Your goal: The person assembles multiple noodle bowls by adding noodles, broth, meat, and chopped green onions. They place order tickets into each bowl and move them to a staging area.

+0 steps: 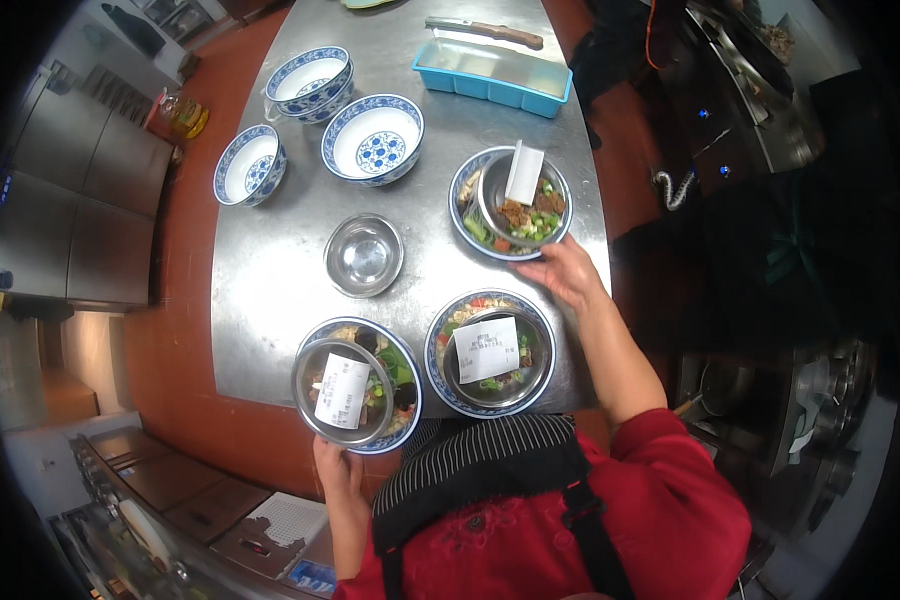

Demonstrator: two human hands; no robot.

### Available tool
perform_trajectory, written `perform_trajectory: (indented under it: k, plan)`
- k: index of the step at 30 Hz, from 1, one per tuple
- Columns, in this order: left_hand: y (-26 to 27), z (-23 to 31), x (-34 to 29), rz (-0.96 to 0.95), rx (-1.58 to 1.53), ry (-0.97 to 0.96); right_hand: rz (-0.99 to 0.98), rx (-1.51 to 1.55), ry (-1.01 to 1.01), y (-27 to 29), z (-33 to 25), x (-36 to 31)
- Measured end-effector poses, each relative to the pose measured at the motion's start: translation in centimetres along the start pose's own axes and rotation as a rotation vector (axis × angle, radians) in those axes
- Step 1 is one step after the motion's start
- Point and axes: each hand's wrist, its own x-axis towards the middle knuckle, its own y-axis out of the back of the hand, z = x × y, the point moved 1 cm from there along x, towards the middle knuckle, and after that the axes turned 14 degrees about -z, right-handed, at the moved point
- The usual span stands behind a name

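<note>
Three blue-and-white bowls of food stand at the near part of the steel table, each with a small metal bowl and a paper slip on top. My left hand (338,466) grips the near edge of the left bowl (410,372), its fingers partly hidden; a slip (341,391) covers much of that metal bowl (317,362). My right hand (568,273) holds the near-right rim of the farther bowl (459,185), where a curled slip (525,172) stands in the metal bowl (485,205). Between my arms sits the third bowl (433,350) with its slip (487,350), touched by neither hand.
An empty metal bowl (364,255) lies mid-table. Farther left stand a large patterned bowl (372,140), a smaller one (250,166) and a stack (309,82). A blue tray (492,92) carries a wooden-handled knife (485,32). A dark-clothed person (760,235) is at the right.
</note>
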Motion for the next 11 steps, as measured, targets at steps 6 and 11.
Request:
perform_trajectory:
  k: [6, 11]
  plan:
    - [-0.5, -0.3, 0.2, 0.000, -0.009, -0.031, -0.060, -0.051, -0.007, 2.7, -3.7, 7.2]
    - [-0.2, -0.6, -0.1, 0.033, 0.018, -0.012, -0.044, -0.051, -0.095, 6.3, -5.4, 13.4]
